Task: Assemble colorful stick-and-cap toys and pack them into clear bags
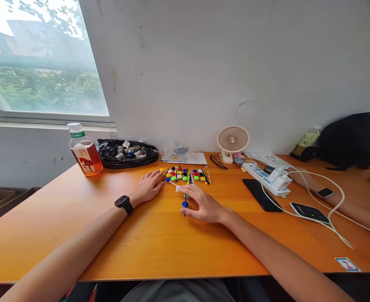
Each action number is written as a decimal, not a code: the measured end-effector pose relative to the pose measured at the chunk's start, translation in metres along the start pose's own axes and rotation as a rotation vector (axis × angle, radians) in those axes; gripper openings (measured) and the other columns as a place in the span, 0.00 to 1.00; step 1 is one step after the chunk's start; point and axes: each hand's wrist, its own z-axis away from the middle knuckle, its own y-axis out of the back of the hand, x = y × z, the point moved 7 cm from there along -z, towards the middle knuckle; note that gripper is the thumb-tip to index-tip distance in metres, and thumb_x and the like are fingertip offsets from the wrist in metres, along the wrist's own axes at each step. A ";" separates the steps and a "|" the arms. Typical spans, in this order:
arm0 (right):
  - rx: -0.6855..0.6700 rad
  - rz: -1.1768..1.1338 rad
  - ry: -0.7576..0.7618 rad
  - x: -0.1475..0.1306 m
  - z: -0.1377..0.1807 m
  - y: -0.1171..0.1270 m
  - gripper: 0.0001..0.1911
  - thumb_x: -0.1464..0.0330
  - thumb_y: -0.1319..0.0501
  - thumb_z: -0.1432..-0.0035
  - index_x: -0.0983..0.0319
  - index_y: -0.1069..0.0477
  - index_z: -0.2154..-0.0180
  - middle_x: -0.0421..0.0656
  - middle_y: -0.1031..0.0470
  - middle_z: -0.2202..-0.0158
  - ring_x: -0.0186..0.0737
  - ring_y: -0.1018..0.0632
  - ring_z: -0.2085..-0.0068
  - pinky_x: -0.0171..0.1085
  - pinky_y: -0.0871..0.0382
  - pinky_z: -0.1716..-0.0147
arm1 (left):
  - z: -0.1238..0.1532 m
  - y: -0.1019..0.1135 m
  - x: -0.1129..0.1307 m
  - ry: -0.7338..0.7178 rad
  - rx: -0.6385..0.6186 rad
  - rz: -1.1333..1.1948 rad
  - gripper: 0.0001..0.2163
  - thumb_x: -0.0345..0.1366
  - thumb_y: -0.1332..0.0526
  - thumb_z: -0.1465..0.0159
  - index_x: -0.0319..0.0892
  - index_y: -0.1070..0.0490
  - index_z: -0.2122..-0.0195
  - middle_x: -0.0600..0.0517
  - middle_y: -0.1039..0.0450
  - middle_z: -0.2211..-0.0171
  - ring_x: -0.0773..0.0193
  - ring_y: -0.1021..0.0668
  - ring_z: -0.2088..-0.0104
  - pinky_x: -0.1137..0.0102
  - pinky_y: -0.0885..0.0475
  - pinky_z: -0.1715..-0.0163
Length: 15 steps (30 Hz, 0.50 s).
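A cluster of small coloured discs and thin sticks (186, 175) lies on the orange table (141, 235) near the wall. My left hand (148, 187) rests flat on the table just left of the cluster, a black watch on its wrist. My right hand (203, 203) lies over a small built piece: a blue stick with a blue disc (185, 205) and a green disc beside my fingertips. My fingers touch a thin white stick (174, 183). Whether the fingers pinch it is unclear.
A bottle of amber drink (84, 150) and a black bag of small parts (126, 154) stand at the back left. A small fan (233, 142), power strip (266, 178), cables and two phones (309, 212) lie right. Another person's arm (345, 201) rests at far right, beside a black bag.
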 end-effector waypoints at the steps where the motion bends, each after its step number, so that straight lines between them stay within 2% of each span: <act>1: 0.000 0.013 -0.007 0.000 0.000 0.000 0.36 0.55 0.31 0.34 0.54 0.35 0.30 0.52 0.31 0.31 0.55 0.31 0.31 0.55 0.39 0.30 | 0.000 0.000 0.000 -0.002 0.004 0.001 0.26 0.49 0.49 0.24 0.50 0.39 0.27 0.45 0.37 0.28 0.48 0.35 0.28 0.49 0.39 0.30; 4: -0.033 0.048 -0.052 0.006 0.002 -0.003 0.41 0.54 0.29 0.37 0.54 0.38 0.28 0.52 0.35 0.28 0.58 0.35 0.28 0.58 0.43 0.28 | 0.000 0.001 0.001 0.000 0.007 0.000 0.25 0.49 0.49 0.24 0.50 0.38 0.28 0.44 0.36 0.28 0.48 0.34 0.29 0.49 0.38 0.31; 7: -0.056 0.028 -0.062 0.010 0.003 -0.006 0.42 0.60 0.29 0.39 0.55 0.39 0.27 0.53 0.36 0.28 0.57 0.34 0.28 0.57 0.42 0.28 | 0.001 0.001 0.002 0.008 0.000 -0.013 0.25 0.48 0.49 0.24 0.49 0.38 0.28 0.44 0.37 0.28 0.47 0.34 0.29 0.49 0.38 0.31; 11: -0.032 -0.012 -0.001 0.008 0.003 -0.008 0.35 0.74 0.34 0.41 0.59 0.31 0.33 0.52 0.29 0.32 0.53 0.28 0.32 0.52 0.35 0.31 | 0.001 0.004 0.005 0.000 0.001 -0.011 0.25 0.47 0.49 0.24 0.48 0.38 0.28 0.45 0.36 0.28 0.47 0.33 0.30 0.49 0.37 0.31; 15: -0.018 -0.032 0.012 0.005 0.001 -0.010 0.23 0.78 0.39 0.40 0.59 0.22 0.45 0.51 0.24 0.38 0.50 0.24 0.36 0.49 0.30 0.35 | 0.001 0.009 0.008 -0.009 0.042 0.034 0.22 0.45 0.46 0.25 0.47 0.32 0.33 0.45 0.29 0.33 0.48 0.28 0.34 0.53 0.33 0.34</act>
